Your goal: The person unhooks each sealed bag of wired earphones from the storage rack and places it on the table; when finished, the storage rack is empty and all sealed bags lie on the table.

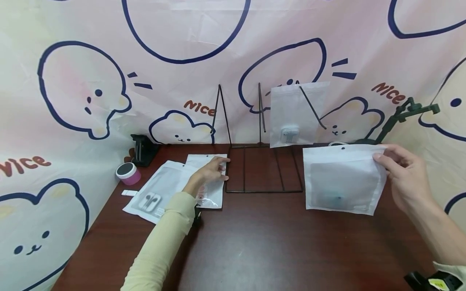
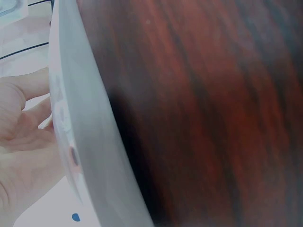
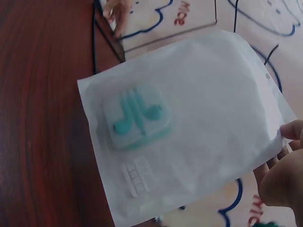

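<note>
My right hand point(image 1: 407, 176) pinches the upper right edge of a white pouch point(image 1: 342, 178), held up to the right of a black wire rack point(image 1: 263, 192). In the right wrist view, turquoise earphones in a clear case point(image 3: 137, 116) show through the pouch. My left hand point(image 1: 209, 171) reaches over a smaller packet point(image 1: 212, 198), thumb and fingers apart beside the rack's left side. Whether it touches the wire I cannot tell. Another white pouch point(image 1: 296, 109), with a white plug-like item inside, hangs on the rack's right hook point(image 1: 311, 105).
Left of the rack lies a white pouch point(image 1: 153, 198) with a pale item inside. Farther left stand a pink jar point(image 1: 128, 173) and a black stand point(image 1: 143, 149). A green jointed arm point(image 1: 397, 117) rises at the back right. A patterned sheet hangs behind the table.
</note>
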`<state>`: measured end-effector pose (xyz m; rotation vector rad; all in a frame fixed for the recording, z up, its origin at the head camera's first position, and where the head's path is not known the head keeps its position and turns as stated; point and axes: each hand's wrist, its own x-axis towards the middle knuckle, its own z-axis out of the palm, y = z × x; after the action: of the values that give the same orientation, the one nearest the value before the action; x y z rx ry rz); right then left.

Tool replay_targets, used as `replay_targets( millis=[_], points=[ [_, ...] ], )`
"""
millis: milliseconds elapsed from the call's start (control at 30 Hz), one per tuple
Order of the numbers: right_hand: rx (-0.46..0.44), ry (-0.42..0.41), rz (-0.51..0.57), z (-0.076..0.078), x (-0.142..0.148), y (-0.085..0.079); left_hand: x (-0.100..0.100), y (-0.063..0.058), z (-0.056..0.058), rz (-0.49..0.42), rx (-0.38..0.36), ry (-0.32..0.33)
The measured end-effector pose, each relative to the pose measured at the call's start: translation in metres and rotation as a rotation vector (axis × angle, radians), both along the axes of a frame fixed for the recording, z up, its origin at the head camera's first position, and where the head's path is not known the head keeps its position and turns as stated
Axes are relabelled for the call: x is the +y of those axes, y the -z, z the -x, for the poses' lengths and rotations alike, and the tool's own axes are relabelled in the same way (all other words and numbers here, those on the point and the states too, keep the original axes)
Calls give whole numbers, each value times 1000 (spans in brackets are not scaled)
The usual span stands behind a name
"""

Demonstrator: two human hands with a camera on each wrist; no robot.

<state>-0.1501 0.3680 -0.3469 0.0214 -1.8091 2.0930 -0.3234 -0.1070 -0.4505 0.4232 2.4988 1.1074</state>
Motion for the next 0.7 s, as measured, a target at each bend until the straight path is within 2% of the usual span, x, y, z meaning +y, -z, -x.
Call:
replay_targets(
  millis=[233,467,700],
  points=[
    [-126,34,21,10,23,17,0,0,2,20,0,1],
    [-198,29,47,25,40,34,1,0,1,3,-25,-14],
    [-290,23,29,43,53,49,2,1,3,-5,-9,-13]
  ],
)
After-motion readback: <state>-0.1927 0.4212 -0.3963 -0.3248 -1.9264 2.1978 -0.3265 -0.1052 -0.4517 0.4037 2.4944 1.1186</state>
